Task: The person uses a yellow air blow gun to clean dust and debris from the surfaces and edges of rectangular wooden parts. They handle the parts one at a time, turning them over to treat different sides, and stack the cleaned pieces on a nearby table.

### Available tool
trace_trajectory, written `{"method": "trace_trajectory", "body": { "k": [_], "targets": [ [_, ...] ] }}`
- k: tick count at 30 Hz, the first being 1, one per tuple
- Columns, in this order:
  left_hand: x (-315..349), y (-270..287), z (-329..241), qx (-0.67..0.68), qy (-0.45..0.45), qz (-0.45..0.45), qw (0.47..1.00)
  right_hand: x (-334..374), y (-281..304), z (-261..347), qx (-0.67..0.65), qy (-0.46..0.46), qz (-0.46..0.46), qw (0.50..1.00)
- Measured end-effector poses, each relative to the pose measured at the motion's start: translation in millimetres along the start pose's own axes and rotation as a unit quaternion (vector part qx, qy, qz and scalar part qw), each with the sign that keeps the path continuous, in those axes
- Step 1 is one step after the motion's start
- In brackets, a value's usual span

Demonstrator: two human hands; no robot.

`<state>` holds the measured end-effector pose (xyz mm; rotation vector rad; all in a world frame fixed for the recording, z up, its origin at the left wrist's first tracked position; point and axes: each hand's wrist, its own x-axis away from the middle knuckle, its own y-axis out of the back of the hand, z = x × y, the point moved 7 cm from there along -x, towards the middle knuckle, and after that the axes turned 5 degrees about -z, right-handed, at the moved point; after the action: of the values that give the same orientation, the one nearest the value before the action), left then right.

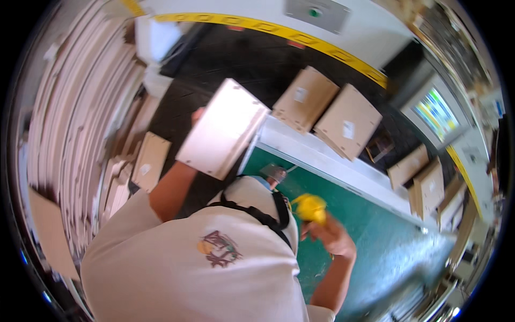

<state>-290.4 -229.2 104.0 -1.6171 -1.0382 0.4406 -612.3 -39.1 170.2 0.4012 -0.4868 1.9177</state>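
My left hand [198,115] grips a pale rectangular board [222,129] with small holes near its corners. Most of that hand is hidden behind the board, which is tilted, and its edge suggests more than one layer. To the right, my right hand [331,237] is closed on a bright yellow object [311,208], smeared by motion, so its kind cannot be made out. That hand is over the green floor, apart from the board. Close to my left forearm stands a smaller tan board [151,162] with a white label.
Two stacks of labelled boards, one [306,100] beside the other [348,122], lie by a white ledge [327,150]. Long panels [80,107] fill the left side. A screen [437,114] stands at the right, above more boards [429,188]. Yellow striping [279,33] crosses the far side.
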Motion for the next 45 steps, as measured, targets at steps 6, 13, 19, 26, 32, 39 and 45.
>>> {"method": "trace_trajectory", "body": {
  "k": [6,13,19,26,32,39,45],
  "targets": [
    [-12,3,15,0.064,0.019,-0.01,0.998,1,5,-11,0.137,-0.112,0.026,0.984],
    [-17,-20,32,0.114,0.058,0.015,0.992,-13,3,-27,-0.009,-0.069,-0.036,0.997],
    [-30,-34,40,0.098,0.067,0.036,0.992,-41,13,-44,0.073,0.069,-0.131,0.986],
    [-53,-22,64,0.039,0.075,0.0,0.996,-130,-14,-55,-0.147,0.078,-0.088,0.982],
    [-74,2,73,0.021,0.115,-0.054,0.992,-154,-32,-66,-0.233,0.015,-0.111,0.966],
    [-96,24,76,-0.521,0.083,-0.167,0.833,-144,1,-77,-0.191,0.01,-0.214,0.958],
    [-119,41,69,-0.505,0.099,-0.212,0.831,-118,23,-63,-0.195,0.069,-0.254,0.945]
  ]
}}
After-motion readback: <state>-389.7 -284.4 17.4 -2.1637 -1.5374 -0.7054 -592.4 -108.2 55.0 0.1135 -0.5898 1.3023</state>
